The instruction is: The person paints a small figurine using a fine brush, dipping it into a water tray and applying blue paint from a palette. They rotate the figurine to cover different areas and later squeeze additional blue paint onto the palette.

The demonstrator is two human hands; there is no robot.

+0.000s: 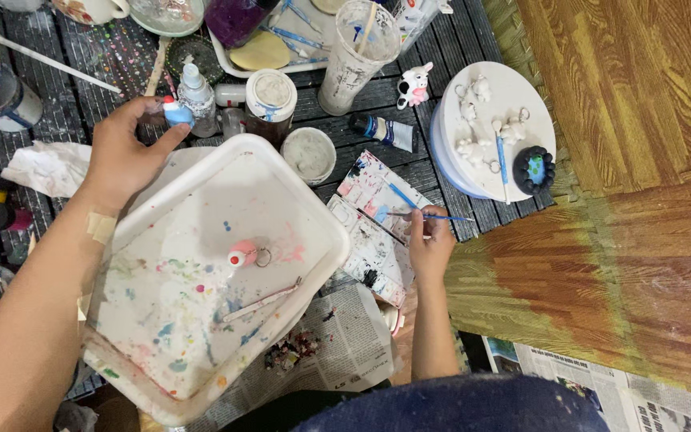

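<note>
My left hand (125,152) grips a small paint bottle with a light blue cap (177,111) above the far left corner of a paint-splattered white square tray (201,320). On that tray lie a small pink-and-white figurine with a key ring (243,255) and a thin stick (261,301). My right hand (429,244) pinches a thin blue paintbrush (435,216) over a paint-smeared palette card (377,216) to the right of the tray.
A round white board (489,172) at the right carries several unpainted white figurines, a blue brush and a dark round piece. Cups, jars, a paint tube (384,130), a cow figurine (415,85) and a crumpled tissue (45,168) crowd the dark slatted mat. Newspaper lies near me.
</note>
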